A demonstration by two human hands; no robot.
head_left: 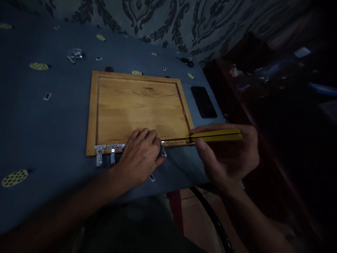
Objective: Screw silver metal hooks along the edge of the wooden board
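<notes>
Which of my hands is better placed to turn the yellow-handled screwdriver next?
Right, I'd judge. The right grip holds the yellow-handled screwdriver, its shaft pointing toward the metal piece beside the left grip. That one lies over part of the wooden panel, so may suit steadying better.

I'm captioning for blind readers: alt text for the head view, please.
The right hand holds a yellow-handled screwdriver along the near edge of a framed wooden panel, while the left hand rests beside metal brackets there; a black phone lies on the blue cloth.
</notes>
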